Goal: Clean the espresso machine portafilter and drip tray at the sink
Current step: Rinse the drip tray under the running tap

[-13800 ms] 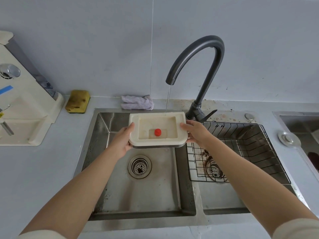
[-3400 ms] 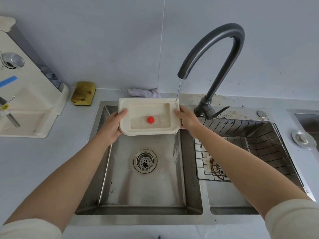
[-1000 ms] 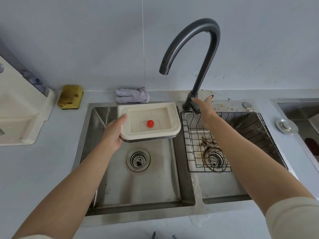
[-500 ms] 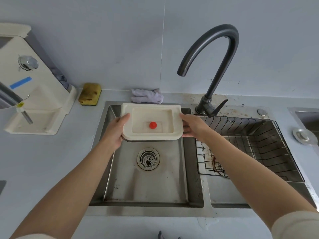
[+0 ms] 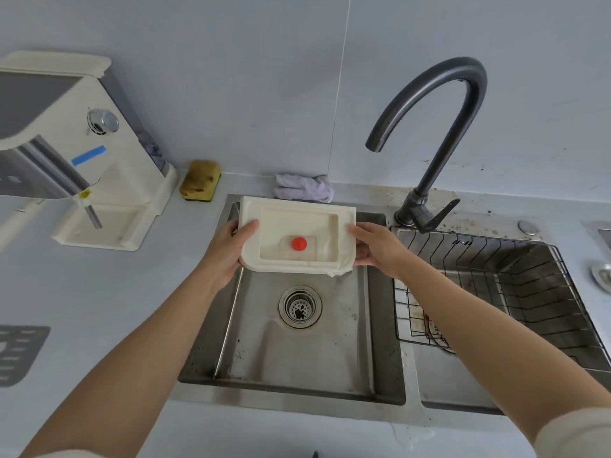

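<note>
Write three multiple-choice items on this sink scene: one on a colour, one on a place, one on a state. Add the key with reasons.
1. The knob in the tray is:
A blue
B red
C green

2. The sponge lies:
A on the counter, left of the sink
B in the sink
C on the tray

3. The tap is:
A running
B off
C hidden by an arm

Key:
1 B, the knob shows red against the cream tray.
2 A, it sits by the wall, past the sink's left corner.
3 B, no stream falls from the spout.
</note>
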Demonstrator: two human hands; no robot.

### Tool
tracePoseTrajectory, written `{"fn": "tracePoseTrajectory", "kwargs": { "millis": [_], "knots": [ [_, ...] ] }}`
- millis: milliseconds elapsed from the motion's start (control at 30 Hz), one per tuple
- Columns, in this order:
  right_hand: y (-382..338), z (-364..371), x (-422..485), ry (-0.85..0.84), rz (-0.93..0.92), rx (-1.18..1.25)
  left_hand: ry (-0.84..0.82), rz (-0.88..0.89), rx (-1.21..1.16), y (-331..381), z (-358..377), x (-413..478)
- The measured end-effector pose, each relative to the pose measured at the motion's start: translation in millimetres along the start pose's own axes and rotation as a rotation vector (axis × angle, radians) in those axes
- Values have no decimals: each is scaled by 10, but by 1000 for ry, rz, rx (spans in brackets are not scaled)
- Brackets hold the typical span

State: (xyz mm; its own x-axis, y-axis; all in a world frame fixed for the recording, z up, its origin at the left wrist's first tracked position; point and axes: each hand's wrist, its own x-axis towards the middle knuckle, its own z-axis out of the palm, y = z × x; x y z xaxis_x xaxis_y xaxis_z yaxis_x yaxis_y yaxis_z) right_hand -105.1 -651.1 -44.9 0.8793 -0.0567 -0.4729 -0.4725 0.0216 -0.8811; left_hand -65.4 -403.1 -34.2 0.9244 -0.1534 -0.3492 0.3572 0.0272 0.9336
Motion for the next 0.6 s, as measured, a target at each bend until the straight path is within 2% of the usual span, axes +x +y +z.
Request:
{"fn": "tracePoseTrajectory", "kwargs": {
  "millis": [367, 600],
  "knots": [
    [-30, 14, 26, -8, -135, 38, -36, 72, -11, 94, -102, -59],
    [-25, -3, 36, -49, -128, 133, -108, 103, -6, 163, -120, -98]
  ]
}}
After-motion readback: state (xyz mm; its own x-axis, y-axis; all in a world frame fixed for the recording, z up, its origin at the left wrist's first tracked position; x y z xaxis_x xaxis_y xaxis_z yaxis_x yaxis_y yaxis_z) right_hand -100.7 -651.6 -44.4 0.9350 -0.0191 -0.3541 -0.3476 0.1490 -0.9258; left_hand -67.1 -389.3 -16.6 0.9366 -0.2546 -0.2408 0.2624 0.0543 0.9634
